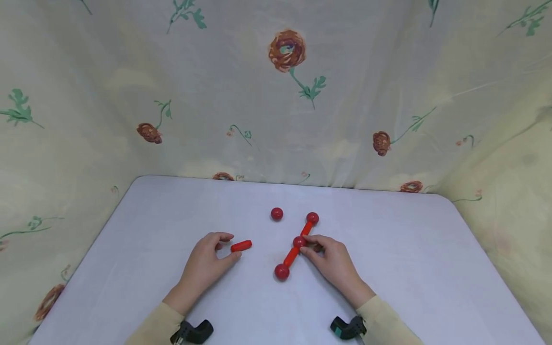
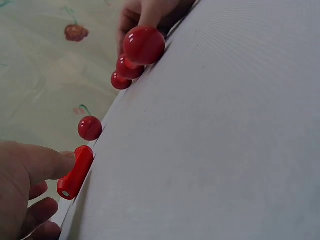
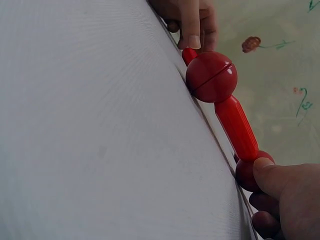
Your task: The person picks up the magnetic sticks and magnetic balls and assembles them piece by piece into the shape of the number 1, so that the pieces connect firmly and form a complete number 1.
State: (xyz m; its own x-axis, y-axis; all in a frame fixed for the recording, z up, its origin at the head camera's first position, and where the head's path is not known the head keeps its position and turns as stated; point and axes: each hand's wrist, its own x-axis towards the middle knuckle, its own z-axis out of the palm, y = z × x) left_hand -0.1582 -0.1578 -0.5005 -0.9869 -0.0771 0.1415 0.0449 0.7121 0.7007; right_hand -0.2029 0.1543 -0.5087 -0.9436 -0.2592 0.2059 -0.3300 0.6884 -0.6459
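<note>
The middle red ball (image 1: pixel 299 242) lies pinched in the right hand (image 1: pixel 335 260).

On my head feed I see a white tabletop (image 1: pixel 409 268), its far corners rounded. A pale printed cloth (image 1: pixel 215 86) hangs round it from nine through twelve to three o'clock. Its large brown flower (image 1: pixel 287 50) sits at twelve; smaller brown blooms (image 1: pixel 149 132) show near ten and two, a green sprig (image 1: pixel 183 13) at eleven.
</note>
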